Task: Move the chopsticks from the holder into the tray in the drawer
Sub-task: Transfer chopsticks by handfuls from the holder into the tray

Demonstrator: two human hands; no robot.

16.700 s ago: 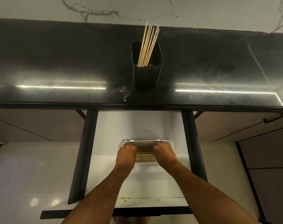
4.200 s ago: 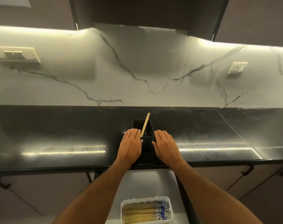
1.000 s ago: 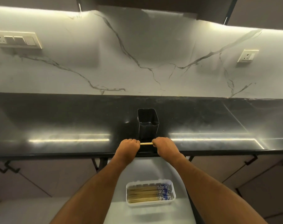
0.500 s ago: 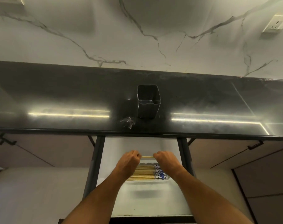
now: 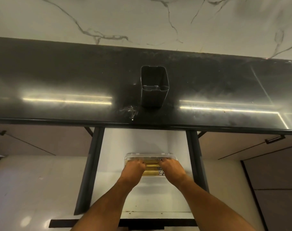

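The black square holder [image 5: 154,95] stands empty on the dark countertop [image 5: 58,77]. Below it the drawer [image 5: 142,194] is pulled out, with a white plastic tray [image 5: 148,154] near its middle. Several bamboo chopsticks [image 5: 151,169] lie side by side across the tray. My left hand [image 5: 134,169] and my right hand [image 5: 172,170] are down in the tray, fingers curled, each closed on one end of a chopstick at the far side of the pile. The hands hide both ends of the pile.
Dark drawer sides [image 5: 90,172] [image 5: 197,164] flank the white drawer floor. The counter's front edge [image 5: 142,123] overhangs the drawer's back. Closed cabinet fronts with a handle [image 5: 274,140] sit on either side. A marble wall rises behind the counter.
The hands lifted the last chopstick out of the holder, carried it down past the counter edge and lowered it into the tray. The holder is now empty.
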